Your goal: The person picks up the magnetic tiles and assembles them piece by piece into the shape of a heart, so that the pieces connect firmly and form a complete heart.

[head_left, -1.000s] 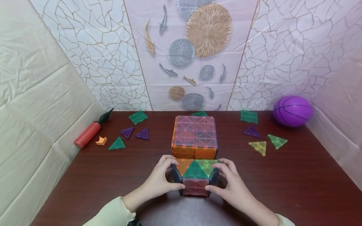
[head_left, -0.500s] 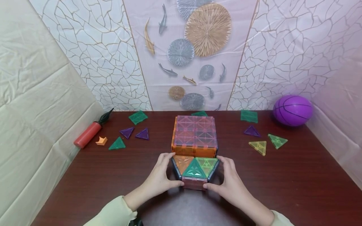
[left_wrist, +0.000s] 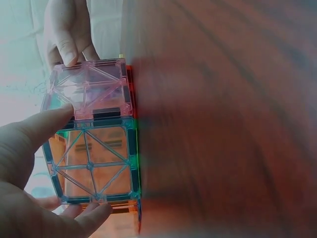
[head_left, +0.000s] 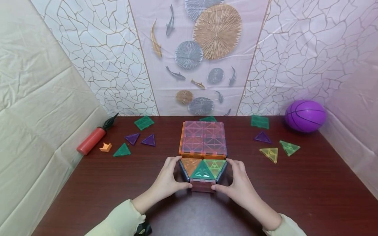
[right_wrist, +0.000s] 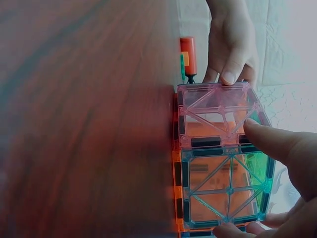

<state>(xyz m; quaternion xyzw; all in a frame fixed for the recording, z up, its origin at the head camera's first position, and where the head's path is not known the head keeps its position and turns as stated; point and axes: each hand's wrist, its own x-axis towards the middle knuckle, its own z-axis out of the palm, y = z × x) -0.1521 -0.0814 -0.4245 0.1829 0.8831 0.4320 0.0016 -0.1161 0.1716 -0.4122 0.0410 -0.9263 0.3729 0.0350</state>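
Observation:
Both hands hold a half-hexagon box of magnetic tiles (head_left: 202, 171) from its two sides. Orange, green and lime triangles form its top, and a pink tile (head_left: 202, 186) faces front. My left hand (head_left: 165, 179) grips the left side, thumb at the front corner, fingers toward the back. My right hand (head_left: 241, 183) grips the right side likewise. Each wrist view shows a blue side tile (left_wrist: 94, 166) between thumb and fingers. Right behind stands a larger tile box (head_left: 203, 137) with pink top and orange front; in the head view they look touching or nearly so.
Left on the table lie a red pump (head_left: 92, 140), an orange crown-like piece (head_left: 105, 147), a green triangle (head_left: 122, 150) and purple triangles (head_left: 148, 140). Right are a purple ball (head_left: 305, 116), a yellow triangle (head_left: 270, 154) and a lime triangle (head_left: 289, 147). Green squares (head_left: 260, 121) lie along the back.
Both hands have moved the half-hexagon box away from me, up against or very near the larger box. The gap between them has narrowed, and the larger box has stayed in place.

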